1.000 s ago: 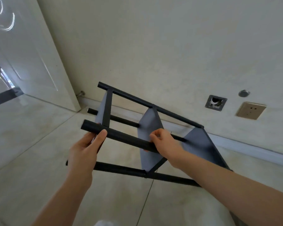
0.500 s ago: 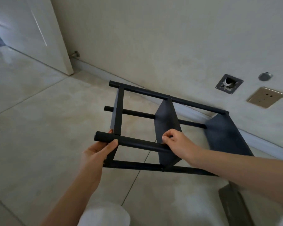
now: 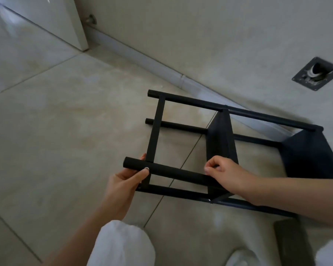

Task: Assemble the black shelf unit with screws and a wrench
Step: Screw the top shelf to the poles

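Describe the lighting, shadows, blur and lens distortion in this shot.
Head view: soft, dim daylight; the black shelf unit casts a diffuse shadow on the wall behind it; wide-angle bending curves the baseboard; the white-clad knee is slightly soft; both hands look sharp.

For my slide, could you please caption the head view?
Both hands, left and right, grip the near round post of the black metal shelf unit lying sideways over the pale tiled floor.

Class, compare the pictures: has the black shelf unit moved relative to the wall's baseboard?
Yes. The black shelf unit has come down toward the floor; its far rail now lies low beside the baseboard, where earlier it stood up against the wall.
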